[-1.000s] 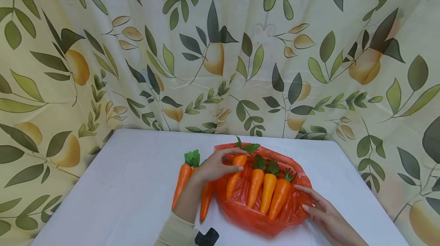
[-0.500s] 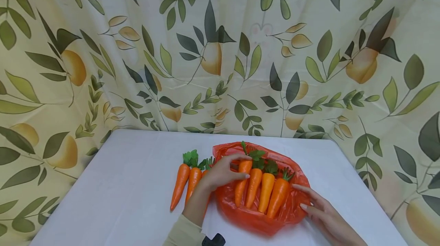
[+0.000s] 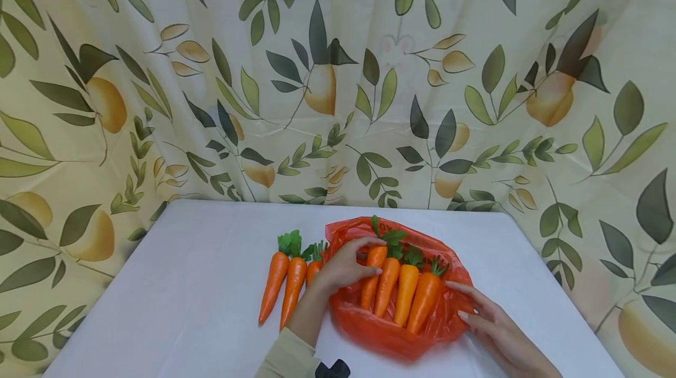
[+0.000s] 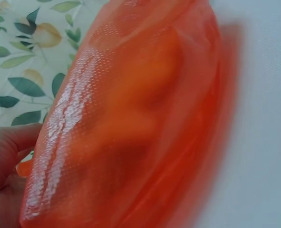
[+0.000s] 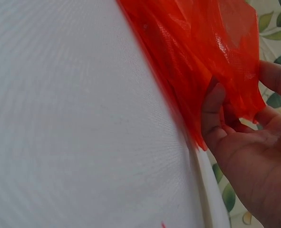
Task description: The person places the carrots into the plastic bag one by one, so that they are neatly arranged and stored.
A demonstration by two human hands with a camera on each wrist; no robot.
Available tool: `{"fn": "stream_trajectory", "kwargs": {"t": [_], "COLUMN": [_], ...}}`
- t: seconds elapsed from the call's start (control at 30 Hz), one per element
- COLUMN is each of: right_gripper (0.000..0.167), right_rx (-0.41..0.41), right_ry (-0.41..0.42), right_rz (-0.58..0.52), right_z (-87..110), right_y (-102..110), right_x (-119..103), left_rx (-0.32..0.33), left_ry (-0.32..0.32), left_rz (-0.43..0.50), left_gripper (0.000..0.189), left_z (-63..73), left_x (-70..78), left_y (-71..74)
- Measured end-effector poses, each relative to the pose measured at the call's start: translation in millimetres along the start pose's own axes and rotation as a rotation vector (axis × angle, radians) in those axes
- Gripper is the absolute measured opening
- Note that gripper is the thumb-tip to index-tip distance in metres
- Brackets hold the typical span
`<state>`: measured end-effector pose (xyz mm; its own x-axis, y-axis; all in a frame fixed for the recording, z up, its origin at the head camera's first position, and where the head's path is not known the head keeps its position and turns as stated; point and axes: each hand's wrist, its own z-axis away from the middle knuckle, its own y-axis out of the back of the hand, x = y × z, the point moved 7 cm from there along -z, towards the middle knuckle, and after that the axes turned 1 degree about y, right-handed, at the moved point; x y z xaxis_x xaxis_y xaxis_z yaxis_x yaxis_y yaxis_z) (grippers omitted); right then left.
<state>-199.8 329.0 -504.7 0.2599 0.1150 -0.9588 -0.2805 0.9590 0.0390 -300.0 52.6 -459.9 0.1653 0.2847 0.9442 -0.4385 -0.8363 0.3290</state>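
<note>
A red plastic bag [image 3: 369,331] lies on the table with its mouth spread wide, and several orange carrots with green tops sit side by side in it. My left hand [image 3: 343,266] pinches the leftmost carrot [image 3: 376,256] near its top, between thumb and fingers, inside the bag. At the bag's right edge my right hand [image 3: 496,325] holds the plastic; in the right wrist view, the fingers [image 5: 214,107] curl at the red film [image 5: 192,57]. In the left wrist view the bag's wall [image 4: 116,118] hides most of the carrots and part of my left hand [image 4: 7,156].
Three more carrots lie left of the bag: an outer carrot [image 3: 273,284], a middle carrot [image 3: 293,293] and one partly behind my left arm [image 3: 314,269]. The white table [image 3: 200,284] ends at a leaf-and-fruit patterned curtain [image 3: 369,131].
My left hand has carried its carrot to the right, against the other carrots in the bag. In the last half second it has hardly moved. The right hand stays at the bag's edge.
</note>
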Motion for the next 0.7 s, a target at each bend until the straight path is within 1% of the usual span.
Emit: {"fn": "stream_trajectory", "kwargs": {"t": [0.17, 0.27, 0.4, 0.5, 0.7], "right_gripper": [0.059, 0.059, 0.059, 0.058, 0.058], "right_rx": [0.009, 0.010, 0.003, -0.007, -0.017], "right_ry": [0.010, 0.012, 0.017, 0.024, 0.038], "right_rz": [0.008, 0.011, 0.000, -0.014, -0.026], "right_z": [1.0, 1.2, 2.2, 3.5, 4.4], "right_y": [-0.7, -1.7, -2.7, -3.1, -3.7], "right_x": [-2.1, -3.0, -3.8, -4.1, -3.7], "left_rx": [0.033, 0.043, 0.039, 0.043, 0.073], "left_ry": [0.048, 0.055, 0.066, 0.068, 0.080], "left_rz": [0.039, 0.065, 0.083, 0.079, 0.023], "left_gripper": [0.048, 0.048, 0.048, 0.049, 0.047], "left_z": [0.3, 0.9, 1.6, 1.1, -1.4], "left_x": [-6.2, -8.4, -10.1, -10.9, -16.9], "left_y": [-2.9, -4.8, -8.1, -9.4, -8.7]}}
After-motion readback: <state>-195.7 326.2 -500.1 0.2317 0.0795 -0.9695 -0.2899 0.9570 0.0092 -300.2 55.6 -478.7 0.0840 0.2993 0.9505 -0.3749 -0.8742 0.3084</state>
